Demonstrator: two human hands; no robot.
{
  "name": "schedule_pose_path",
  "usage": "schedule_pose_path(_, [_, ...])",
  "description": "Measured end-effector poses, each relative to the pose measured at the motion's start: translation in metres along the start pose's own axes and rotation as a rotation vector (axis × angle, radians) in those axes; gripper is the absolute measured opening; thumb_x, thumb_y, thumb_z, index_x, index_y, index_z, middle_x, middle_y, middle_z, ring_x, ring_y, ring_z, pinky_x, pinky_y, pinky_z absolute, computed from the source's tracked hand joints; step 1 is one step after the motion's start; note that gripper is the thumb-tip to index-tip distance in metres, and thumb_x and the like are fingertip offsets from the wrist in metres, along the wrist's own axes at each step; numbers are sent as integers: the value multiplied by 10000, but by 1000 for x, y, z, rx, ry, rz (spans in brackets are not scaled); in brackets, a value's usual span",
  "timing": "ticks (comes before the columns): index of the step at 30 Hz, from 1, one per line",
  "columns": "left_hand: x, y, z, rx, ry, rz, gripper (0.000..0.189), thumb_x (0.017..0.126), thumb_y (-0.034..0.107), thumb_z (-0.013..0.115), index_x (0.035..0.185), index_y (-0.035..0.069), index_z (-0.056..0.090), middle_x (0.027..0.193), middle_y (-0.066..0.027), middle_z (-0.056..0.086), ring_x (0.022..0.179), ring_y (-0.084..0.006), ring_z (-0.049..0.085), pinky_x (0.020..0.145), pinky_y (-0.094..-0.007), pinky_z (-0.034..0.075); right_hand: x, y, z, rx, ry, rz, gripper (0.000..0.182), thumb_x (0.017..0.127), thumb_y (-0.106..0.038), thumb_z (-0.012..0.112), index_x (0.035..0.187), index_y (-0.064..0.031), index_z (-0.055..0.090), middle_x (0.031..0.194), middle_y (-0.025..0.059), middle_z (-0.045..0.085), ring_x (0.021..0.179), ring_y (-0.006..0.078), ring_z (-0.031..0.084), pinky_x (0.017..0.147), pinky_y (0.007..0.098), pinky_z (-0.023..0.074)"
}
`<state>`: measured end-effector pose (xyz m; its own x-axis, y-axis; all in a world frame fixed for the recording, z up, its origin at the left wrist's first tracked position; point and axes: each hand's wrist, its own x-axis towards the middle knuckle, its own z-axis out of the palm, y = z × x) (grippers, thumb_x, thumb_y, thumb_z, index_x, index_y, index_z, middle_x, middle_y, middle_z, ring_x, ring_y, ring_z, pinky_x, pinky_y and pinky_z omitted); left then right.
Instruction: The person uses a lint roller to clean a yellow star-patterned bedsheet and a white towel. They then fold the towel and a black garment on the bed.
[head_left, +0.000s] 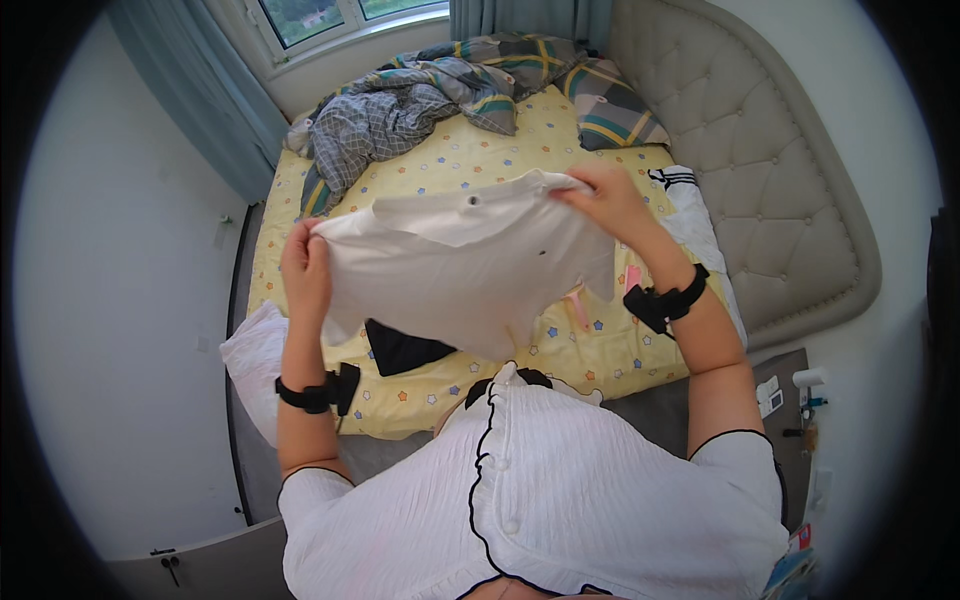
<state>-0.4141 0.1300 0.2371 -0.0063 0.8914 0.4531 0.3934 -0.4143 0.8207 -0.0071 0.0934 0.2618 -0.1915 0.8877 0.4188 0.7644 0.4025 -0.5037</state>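
Stretched between my two hands is a white T-shirt (450, 270), raised over the bed. My left hand (306, 266) pinches one shoulder of it, and my right hand (607, 199) grips the other near the collar. The neckline faces up and away, with a small dark label inside; a dark spot shows on the cloth at right. Below the shirt's lower edge, a black folded cloth (405, 351) lies partly covered on the sheet. A pink-handled tool (577, 307) rests to the right, its head partly hidden, beside a pink object (633, 279) near my right wrist.
The bed's yellow star-print sheet (540, 142) spreads beneath. A crumpled quilt (390, 120) and a plaid pillow (611, 105) occupy its far end. White garments (259, 360) hang over the left edge; a black-striped white garment (690, 214) lies by the tufted headboard (765, 172). A nightstand (784, 420) stands right.
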Motion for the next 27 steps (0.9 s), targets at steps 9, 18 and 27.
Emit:
schedule_pose_path(9, [18,79,-48,67,-148,191,214,888,145,634,1031,-10,598,894,-21,615,784,-78,552,708,-213,446,15,-38,-37,425,322,-91,132,857,-135,670,866,-8,640,702,1,535,641,70,452,576,229,351])
schedule_pose_path(18, [65,35,-42,110,-223,-180,314,842,321,700,813,8,683,678,44,592,575,-30,498,509,-211,379,69,2,-22,350,-198,105,263,836,-268,692,807,-11,642,666,-21,542,628,54,473,563,245,376])
schedule_pose_path(27, [-11,69,80,-126,27,24,301,904,284,641,843,-10,663,633,34,557,565,-47,478,496,-240,366,56,-83,78,611,146,267,251,895,-233,604,884,13,552,687,110,604,599,170,576,557,332,437])
